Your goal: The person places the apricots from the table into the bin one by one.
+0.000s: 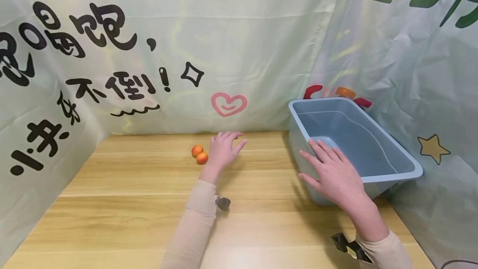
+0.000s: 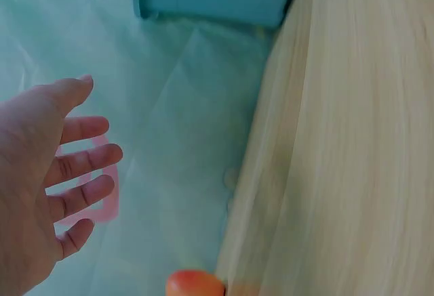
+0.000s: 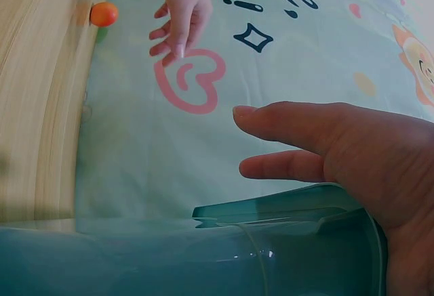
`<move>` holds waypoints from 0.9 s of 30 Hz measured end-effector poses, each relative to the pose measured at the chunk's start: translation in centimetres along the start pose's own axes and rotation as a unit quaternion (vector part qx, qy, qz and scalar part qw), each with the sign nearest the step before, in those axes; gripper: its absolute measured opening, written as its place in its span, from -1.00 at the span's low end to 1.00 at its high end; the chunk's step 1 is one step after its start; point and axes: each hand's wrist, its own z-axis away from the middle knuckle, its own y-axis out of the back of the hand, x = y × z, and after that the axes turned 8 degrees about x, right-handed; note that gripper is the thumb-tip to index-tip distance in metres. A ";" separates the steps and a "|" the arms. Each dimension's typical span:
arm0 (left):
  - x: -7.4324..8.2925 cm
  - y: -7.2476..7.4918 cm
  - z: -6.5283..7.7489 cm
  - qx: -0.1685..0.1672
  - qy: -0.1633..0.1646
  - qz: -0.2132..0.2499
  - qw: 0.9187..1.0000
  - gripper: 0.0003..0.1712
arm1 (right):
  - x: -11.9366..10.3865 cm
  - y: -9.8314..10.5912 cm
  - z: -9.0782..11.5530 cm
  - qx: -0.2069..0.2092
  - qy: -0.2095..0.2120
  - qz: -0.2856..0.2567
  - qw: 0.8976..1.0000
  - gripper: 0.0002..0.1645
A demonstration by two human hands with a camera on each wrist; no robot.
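Observation:
My left hand hovers above the table, just right of two round orange-red fruits, its fingers loosely bent with nothing in them. In the left wrist view its palm side shows, and one fruit peeks in at the bottom edge. Over the near left side of a blue-grey plastic bin, my right hand is spread with its fingers apart, holding nothing. From the right wrist, thumb and a finger reach out above the bin's rim. The bin looks bare inside where its interior shows; the hand covers part of the near wall.
Under everything is a wood-grain table. A printed cloth backdrop with lettering and a pink heart stands behind it and along both sides. The bin is close to the right-hand cloth. A dark cable curves at the lower right corner.

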 end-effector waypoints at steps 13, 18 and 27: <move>-3.6 0.4 0.3 -0.006 0.047 -0.040 0.998 -0.42 | 0.0 0.0 0.0 -0.001 -0.004 0.001 1.000 -0.25; -4.7 0.3 0.6 -0.030 0.061 -0.052 0.996 -0.39 | 0.0 0.0 0.0 0.005 -0.001 0.004 1.000 -0.25; -5.9 -0.2 1.2 -0.042 0.086 -0.063 0.993 -0.42 | 0.0 0.0 0.0 0.001 -0.004 0.005 1.000 -0.25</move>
